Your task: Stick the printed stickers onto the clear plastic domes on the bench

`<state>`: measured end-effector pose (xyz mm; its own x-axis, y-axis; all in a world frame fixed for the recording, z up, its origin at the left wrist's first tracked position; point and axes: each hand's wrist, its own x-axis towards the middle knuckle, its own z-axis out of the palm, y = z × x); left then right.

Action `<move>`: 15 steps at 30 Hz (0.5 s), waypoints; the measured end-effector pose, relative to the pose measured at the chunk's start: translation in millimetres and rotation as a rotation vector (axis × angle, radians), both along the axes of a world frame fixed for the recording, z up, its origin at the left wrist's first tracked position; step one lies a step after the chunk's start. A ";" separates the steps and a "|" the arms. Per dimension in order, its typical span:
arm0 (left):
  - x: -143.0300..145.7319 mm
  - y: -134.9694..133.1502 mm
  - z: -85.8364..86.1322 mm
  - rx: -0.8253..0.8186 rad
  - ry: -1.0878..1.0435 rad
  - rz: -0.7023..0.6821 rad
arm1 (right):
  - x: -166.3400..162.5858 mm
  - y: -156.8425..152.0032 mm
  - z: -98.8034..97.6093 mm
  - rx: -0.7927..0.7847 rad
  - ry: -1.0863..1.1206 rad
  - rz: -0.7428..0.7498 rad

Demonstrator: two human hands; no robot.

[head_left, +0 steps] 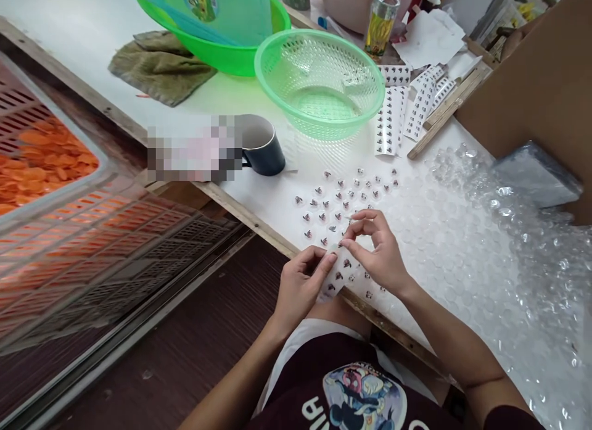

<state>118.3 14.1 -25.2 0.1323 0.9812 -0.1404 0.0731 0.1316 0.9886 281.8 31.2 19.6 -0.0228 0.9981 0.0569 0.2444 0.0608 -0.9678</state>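
Observation:
My left hand (303, 279) is closed, thumb against fingers, on the upper part of a sticker sheet (337, 286) that hangs over the table's front edge. Just above it, my right hand (377, 248) pinches a small sticker between thumb and index finger, close to the left thumb; the fingertips partly hide it. Beyond both hands lie several clear round plastic pieces with small dark printed pictures (322, 218). To the right spread many plain clear plastic discs (430, 251), heaped into a glossy pile (541, 257) farther right.
A dark mug (271, 157) and a green basket (319, 118) stand beyond the hands. More sticker sheets (387, 124) lie by a wooden strip (444, 112). Left are a brown cloth (161, 66) and a crate (99, 183) of orange pieces. Cardboard (536, 90) rises at right.

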 end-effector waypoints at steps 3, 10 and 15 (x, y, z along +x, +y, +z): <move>-0.9 -0.1 -1.1 0.014 0.022 -0.014 | 39.4 25.2 7.2 0.097 -0.054 -0.128; -2.3 1.9 -5.0 0.022 0.030 -0.015 | 186.9 130.1 -26.7 0.122 -0.238 -0.560; -3.6 3.4 -6.8 0.018 0.042 -0.022 | 212.4 153.7 -50.3 0.013 -0.325 -0.555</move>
<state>114.7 17.5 -31.9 0.1478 0.9807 -0.1283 0.1172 0.1114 0.9868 494.2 184.8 -30.7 0.4792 0.8654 0.1462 0.5237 -0.1483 -0.8389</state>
